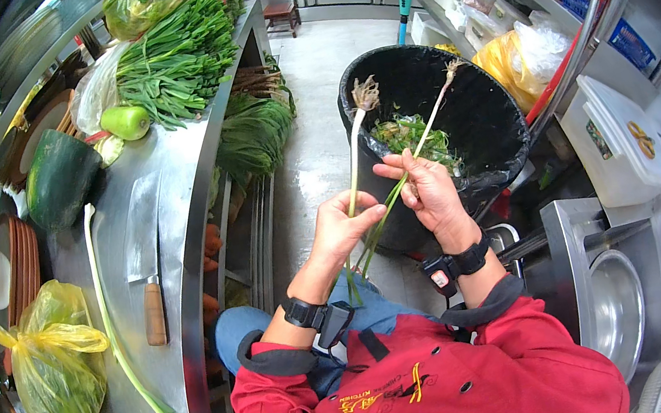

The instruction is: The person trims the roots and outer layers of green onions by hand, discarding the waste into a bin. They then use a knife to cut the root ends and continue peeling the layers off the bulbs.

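Observation:
My left hand point(346, 223) grips a scallion point(354, 154) by its stem, with the bushy root end pointing up. A thinner scallion point(435, 103) crosses towards it, its stem held in the fingers of my right hand point(428, 188) and its root end also up. The green leaves of both hang down between my wrists. Beyond my hands stands a large black bin point(485, 117) with a plastic liner and green vegetable scraps point(417, 137) inside. On the steel counter to the left lie one long scallion point(106, 307) and a cleaver point(146, 261) with a wooden handle.
The counter point(185, 190) also bears a cut winter melon point(63, 177), a green gourd point(126, 123), a heap of leafy greens point(177, 55) and knotted yellow bags point(57, 366). More greens point(254, 134) lie on the shelf below. At right are a lidded plastic box point(626, 147) and a steel basin point(616, 310).

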Demonstrator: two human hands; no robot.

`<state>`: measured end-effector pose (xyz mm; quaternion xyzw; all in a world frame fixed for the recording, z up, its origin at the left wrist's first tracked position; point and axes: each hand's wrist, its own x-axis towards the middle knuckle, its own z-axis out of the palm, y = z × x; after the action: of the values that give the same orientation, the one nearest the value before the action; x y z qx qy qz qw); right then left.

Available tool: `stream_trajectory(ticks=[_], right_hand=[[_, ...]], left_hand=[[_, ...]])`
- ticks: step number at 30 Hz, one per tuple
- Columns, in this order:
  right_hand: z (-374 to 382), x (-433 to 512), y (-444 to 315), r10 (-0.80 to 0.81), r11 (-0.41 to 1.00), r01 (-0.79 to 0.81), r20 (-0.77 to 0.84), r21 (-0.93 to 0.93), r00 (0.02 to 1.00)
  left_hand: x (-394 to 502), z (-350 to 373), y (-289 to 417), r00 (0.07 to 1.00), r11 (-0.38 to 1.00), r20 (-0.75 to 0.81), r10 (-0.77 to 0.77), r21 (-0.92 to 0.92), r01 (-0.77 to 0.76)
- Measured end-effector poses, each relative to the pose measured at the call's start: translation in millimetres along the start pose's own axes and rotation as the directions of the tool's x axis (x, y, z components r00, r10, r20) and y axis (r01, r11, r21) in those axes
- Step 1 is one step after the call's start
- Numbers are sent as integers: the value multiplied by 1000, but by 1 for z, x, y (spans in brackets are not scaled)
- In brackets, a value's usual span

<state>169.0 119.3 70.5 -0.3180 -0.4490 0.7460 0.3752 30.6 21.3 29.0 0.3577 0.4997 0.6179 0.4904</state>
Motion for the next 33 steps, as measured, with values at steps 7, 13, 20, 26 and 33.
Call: stream_trajectory(ticks=[7, 13, 20, 26, 33], right_hand=[[13, -2, 16, 36, 999, -38, 83, 18, 996], [13, -3, 23, -40, 973, 65, 115, -219, 993], [11, -2, 26, -98, 934, 108, 47, -342, 994], [3, 1, 23, -178, 892, 188, 63, -412, 982], [-1, 15, 25, -306, 946, 276, -184, -172, 934]], left_hand=[[0, -1, -5, 1000, 999, 5, -1, -47, 2], [-3, -14, 8, 995, 987, 1, -99, -126, 98], [-4, -12, 12, 995, 988, 8, -96, -122, 96], [-2, -23, 19, 987, 987, 76, -139, -72, 145], [-1, -22, 17, 982, 989, 123, -145, -17, 148]])
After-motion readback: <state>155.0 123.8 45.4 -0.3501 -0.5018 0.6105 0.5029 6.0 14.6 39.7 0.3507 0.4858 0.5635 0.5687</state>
